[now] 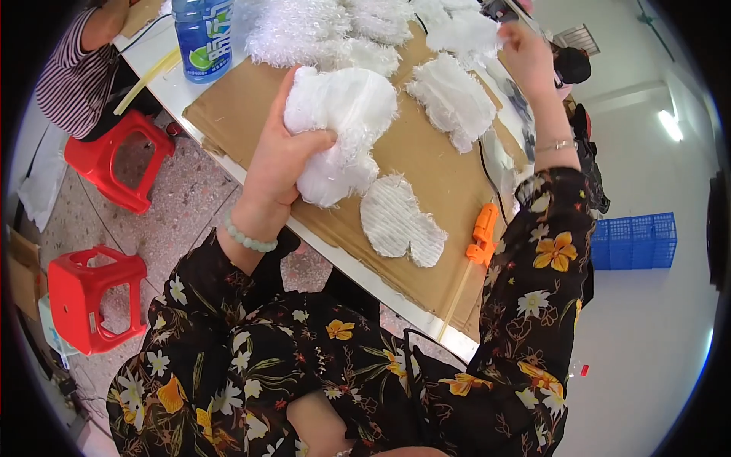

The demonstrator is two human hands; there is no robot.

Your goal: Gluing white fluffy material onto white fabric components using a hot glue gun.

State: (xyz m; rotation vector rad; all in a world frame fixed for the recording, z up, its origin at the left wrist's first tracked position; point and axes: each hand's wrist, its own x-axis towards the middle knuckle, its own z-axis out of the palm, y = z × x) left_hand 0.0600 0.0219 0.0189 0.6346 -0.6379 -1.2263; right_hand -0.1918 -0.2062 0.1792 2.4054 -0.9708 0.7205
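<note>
My left hand (274,152) grips a white fluffy mitten-shaped piece (346,107) above the cardboard, thumb across its face and fingers behind it. Stretched out to the far right, my right hand (525,57) has its fingertips pinched together beside a white fluffy piece (464,34); what they hold, if anything, is too small to make out. Another white fringed piece (453,99) lies on the cardboard between my hands. Nearer to me is a ribbed white mitten-shaped piece (397,219). An orange glue gun (482,234) rests to its right, with a glue stick trailing from it.
Brown cardboard (244,99) covers much of the white table. White tinsel-like pieces (304,30) heap at its far side, next to a blue bottle (202,42). A dark cord (487,171) runs by the glue gun. Red stools (95,301), a seated person (84,76) and blue crates (636,240) stand around.
</note>
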